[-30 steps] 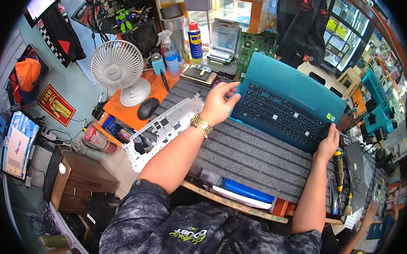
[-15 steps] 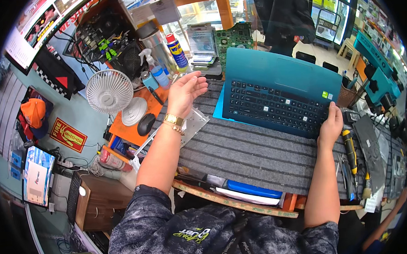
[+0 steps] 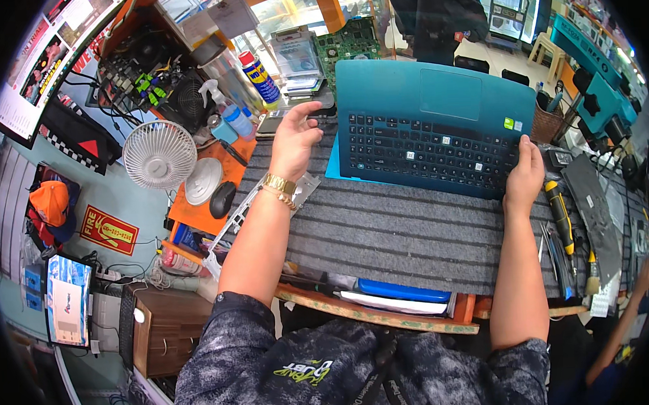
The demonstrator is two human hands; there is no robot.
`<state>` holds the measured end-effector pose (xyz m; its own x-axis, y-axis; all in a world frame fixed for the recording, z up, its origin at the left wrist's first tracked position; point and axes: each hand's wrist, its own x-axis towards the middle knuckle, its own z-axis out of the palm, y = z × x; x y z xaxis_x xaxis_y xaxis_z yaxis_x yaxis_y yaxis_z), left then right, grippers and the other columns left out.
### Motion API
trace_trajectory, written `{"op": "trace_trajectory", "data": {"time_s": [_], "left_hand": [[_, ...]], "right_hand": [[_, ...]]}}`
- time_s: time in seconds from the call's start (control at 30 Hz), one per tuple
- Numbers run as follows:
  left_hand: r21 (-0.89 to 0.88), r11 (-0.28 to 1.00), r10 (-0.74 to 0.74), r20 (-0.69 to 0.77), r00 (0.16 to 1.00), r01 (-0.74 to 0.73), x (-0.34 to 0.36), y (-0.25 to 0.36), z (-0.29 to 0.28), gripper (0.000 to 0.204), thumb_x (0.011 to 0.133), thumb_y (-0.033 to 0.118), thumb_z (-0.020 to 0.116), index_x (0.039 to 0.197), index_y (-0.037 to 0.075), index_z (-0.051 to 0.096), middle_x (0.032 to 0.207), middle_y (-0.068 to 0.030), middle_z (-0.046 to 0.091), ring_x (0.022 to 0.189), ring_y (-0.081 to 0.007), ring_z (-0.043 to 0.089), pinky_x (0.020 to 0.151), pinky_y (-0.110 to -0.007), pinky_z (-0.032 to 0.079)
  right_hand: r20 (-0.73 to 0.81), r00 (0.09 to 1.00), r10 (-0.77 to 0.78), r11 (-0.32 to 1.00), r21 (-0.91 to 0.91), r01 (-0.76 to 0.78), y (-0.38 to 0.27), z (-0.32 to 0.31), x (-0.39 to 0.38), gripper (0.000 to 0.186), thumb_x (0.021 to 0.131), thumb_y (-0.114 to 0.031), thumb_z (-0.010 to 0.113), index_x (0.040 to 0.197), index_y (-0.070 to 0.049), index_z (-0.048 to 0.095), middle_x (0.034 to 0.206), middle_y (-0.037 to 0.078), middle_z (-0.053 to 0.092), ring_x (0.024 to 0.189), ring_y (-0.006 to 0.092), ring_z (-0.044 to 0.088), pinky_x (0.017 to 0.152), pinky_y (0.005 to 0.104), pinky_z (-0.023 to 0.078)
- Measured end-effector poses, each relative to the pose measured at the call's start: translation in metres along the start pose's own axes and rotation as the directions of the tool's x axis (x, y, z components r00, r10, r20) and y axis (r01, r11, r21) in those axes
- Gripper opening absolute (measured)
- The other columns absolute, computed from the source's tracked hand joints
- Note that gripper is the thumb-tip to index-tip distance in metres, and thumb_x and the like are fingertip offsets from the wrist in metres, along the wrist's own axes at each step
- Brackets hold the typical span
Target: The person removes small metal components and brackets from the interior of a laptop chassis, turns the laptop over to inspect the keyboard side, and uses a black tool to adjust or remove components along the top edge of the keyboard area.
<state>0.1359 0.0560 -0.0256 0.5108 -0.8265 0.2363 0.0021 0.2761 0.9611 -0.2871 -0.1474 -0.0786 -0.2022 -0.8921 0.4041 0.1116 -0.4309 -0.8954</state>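
My right hand (image 3: pixel 524 176) grips the right side of a teal laptop palmrest (image 3: pixel 385 91) with black keyboard (image 3: pixel 431 154), held tilted with the touchpad at the far edge. A lighter blue panel (image 3: pixel 333 162) shows behind its left end. My left hand (image 3: pixel 296 138) hangs in the air left of the laptop, fingers loosely bent and apart, holding nothing. Beneath that forearm a perforated silver metal frame (image 3: pixel 238 217) lies on the grey striped mat (image 3: pixel 384 236).
A fan (image 3: pixel 159 153), black mouse (image 3: pixel 223 200), spray bottles (image 3: pixel 235 123) and a blue-and-yellow can (image 3: pixel 260 82) stand back left. A green circuit board (image 3: pixel 346 42) leans behind. Screwdrivers (image 3: pixel 560 217) and a brush (image 3: pixel 594 270) lie right. Another person's arm (image 3: pixel 620 327) shows at lower right.
My left hand has let go of the laptop's left edge and moved left. My right hand still holds the laptop. The head view has shifted.
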Motion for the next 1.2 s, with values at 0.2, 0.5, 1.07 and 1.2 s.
{"op": "trace_trajectory", "data": {"time_s": [0.2, 0.5, 1.07, 1.2], "left_hand": [[0.176, 0.984, -0.034, -0.024, 0.999, 0.038, 0.001, -0.009, 0.004, 0.067, 0.089, -0.020, 0.069, 0.151, 0.006, 0.072, 0.149, -0.0006, 0.068, 0.116, -0.0133, 0.060, 0.100, -0.029, 0.060], [0.340, 0.927, -0.155, -0.040, 0.987, 0.159, -0.003, -0.013, 0.011, 0.070, 0.087, -0.016, 0.073, 0.154, 0.007, 0.070, 0.153, -0.0012, 0.068, 0.121, -0.0141, 0.060, 0.106, -0.032, 0.058], [0.183, 0.977, -0.116, 0.042, 0.992, 0.106, -0.009, -0.009, 0.000, 0.064, 0.097, -0.010, 0.073, 0.159, 0.003, 0.063, 0.154, -0.0108, 0.063, 0.121, -0.0162, 0.067, 0.103, -0.034, 0.059], [0.314, 0.949, -0.035, 0.017, 0.999, 0.028, -0.009, -0.012, 0.002, 0.061, 0.098, -0.009, 0.071, 0.157, 0.002, 0.064, 0.147, -0.0123, 0.066, 0.113, -0.0152, 0.070, 0.101, -0.032, 0.060]], "right_hand": [[-0.008, 1.000, 0.005, 1.000, 0.024, -0.004, -0.001, 0.003, 0.000, 0.037, 0.122, -0.032, 0.069, 0.113, 0.002, 0.080, 0.101, -0.002, 0.072, 0.096, 0.0071, 0.059, 0.088, 0.0278, 0.048], [0.005, 0.998, 0.055, 0.998, 0.025, -0.055, -0.004, 0.001, 0.001, 0.037, 0.123, -0.032, 0.068, 0.115, 0.003, 0.080, 0.103, -0.001, 0.074, 0.099, 0.0074, 0.061, 0.092, 0.0272, 0.049], [-0.005, 1.000, 0.014, 0.999, 0.029, -0.013, -0.004, 0.002, 0.001, 0.035, 0.122, -0.030, 0.069, 0.116, 0.002, 0.080, 0.104, -0.002, 0.073, 0.100, 0.0068, 0.060, 0.092, 0.0263, 0.048], [0.004, 0.999, 0.038, 0.999, 0.037, -0.038, -0.005, 0.002, 0.000, 0.034, 0.122, -0.030, 0.069, 0.116, 0.002, 0.080, 0.104, -0.003, 0.072, 0.099, 0.0067, 0.060, 0.091, 0.0264, 0.048]]}}
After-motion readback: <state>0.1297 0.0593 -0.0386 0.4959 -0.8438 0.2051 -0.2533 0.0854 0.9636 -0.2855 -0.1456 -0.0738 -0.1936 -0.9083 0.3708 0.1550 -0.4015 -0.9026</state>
